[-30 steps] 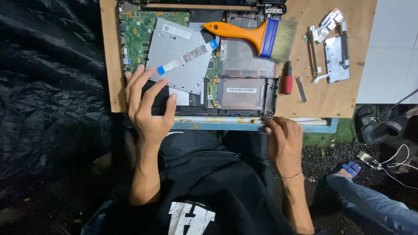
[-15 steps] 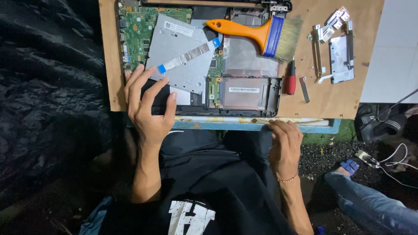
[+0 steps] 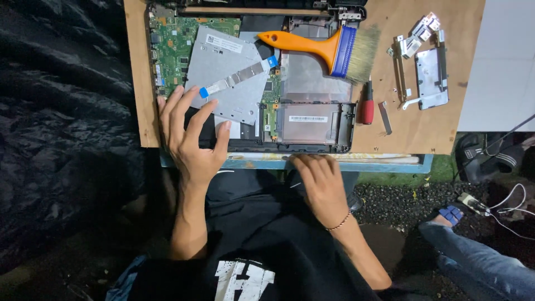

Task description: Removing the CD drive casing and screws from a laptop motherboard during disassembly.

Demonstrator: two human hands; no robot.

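An opened laptop base [image 3: 312, 125] lies on a wooden board [image 3: 415, 131], its green circuit board [image 3: 173, 50] exposed at the left. A loose silver drive [image 3: 225, 75] with a blue-tipped ribbon cable rests tilted on it. My left hand [image 3: 189, 136] lies flat with spread fingers on the laptop's near left corner, fingertips touching the silver drive's edge. At the laptop's near edge, by the board's front, my right hand [image 3: 317, 181] rests with its fingers curled. It holds nothing. An orange-handled brush [image 3: 329, 47] lies across the laptop's upper part.
A red-handled screwdriver [image 3: 367, 106] and a small metal strip [image 3: 385, 117] lie right of the laptop. Metal brackets and a plate [image 3: 429, 75] sit at the board's right. Dark plastic sheeting [image 3: 61, 128] covers the left. Another person's leg [image 3: 479, 262] and cables are at lower right.
The view has shifted slightly. Both hands stay in nearly the same places on the laptop's near edge; nothing was picked up or let go.
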